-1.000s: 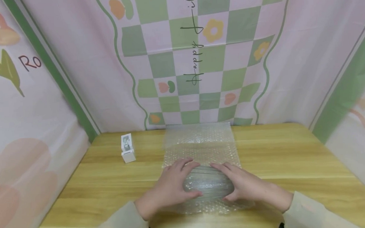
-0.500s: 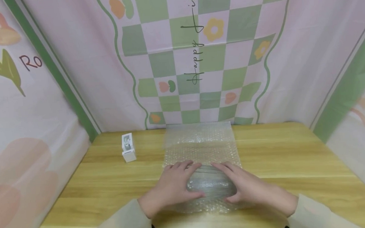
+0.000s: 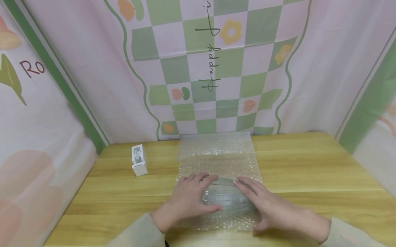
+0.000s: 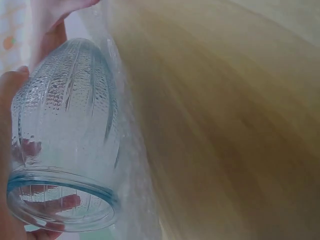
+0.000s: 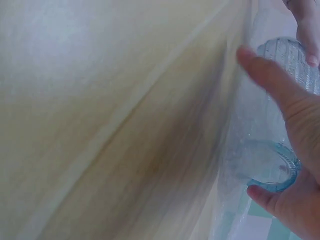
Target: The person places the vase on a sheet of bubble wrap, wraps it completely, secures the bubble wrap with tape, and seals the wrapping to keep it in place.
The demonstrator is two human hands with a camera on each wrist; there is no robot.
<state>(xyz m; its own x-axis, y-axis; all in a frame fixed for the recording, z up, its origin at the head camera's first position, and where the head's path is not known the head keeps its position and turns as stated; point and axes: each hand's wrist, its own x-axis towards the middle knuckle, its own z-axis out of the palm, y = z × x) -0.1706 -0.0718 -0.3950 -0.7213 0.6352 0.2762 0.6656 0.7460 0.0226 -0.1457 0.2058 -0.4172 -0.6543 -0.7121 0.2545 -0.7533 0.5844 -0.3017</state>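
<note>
A clear ribbed glass vessel (image 3: 224,198) lies on a sheet of bubble wrap (image 3: 220,164) in the head view. Its side is dimpled, and its round rim shows low in the left wrist view. My left hand (image 3: 189,197) grips the vessel from the left, thumb on the near side and fingers curled over the far side. On the right, my right hand (image 3: 274,208) holds its fingers fairly straight beside the glass, fingertips at its far edge. The right thumb (image 5: 265,72) stretches away from the glass, close to the wrap's near edge.
A small open white box (image 3: 139,166) with something shiny inside stands at the back left of the wooden table (image 3: 304,170). A patterned curtain (image 3: 202,65) hangs behind the table's far edge, where the bubble wrap reaches. Side curtains flank the table.
My right hand has loosened: its thumb has come off the glass toward the near edge, and the hand has shifted slightly right. The left hand stays at the glass, having moved slightly right.
</note>
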